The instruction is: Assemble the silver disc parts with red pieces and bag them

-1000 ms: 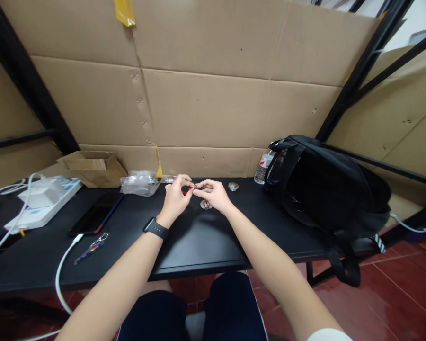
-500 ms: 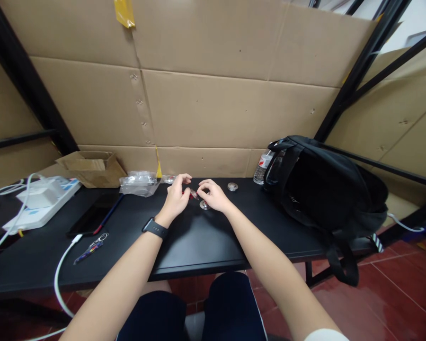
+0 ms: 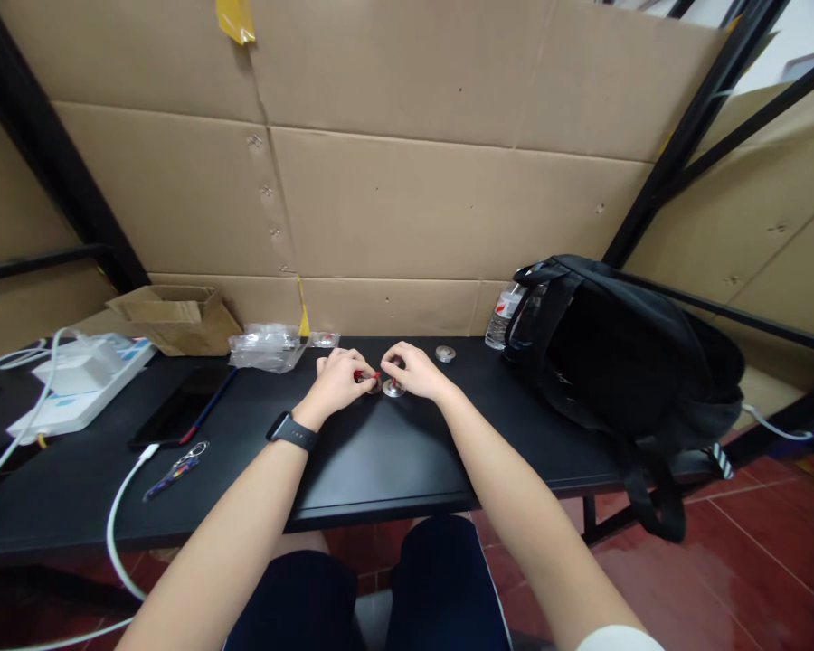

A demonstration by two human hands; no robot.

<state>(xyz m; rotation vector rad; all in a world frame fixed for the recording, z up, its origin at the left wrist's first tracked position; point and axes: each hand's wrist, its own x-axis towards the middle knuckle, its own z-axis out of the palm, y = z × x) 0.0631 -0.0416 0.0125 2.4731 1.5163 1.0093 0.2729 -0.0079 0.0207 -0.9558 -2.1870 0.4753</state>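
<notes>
A black watch (image 3: 291, 432) was worn on the left wrist (image 3: 307, 412), its strap pierced by small holes. The right arm (image 3: 515, 461) was covered higher up by a white sleeve (image 3: 619, 638). Dark navy shorts (image 3: 444, 588) were worn, edged with thin white piping.

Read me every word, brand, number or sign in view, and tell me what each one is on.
No text is readable.
Bottle label: too small and blurred.
Power strip: no legible lettering.
Metal disc by the right hand: no legible lettering.
</notes>
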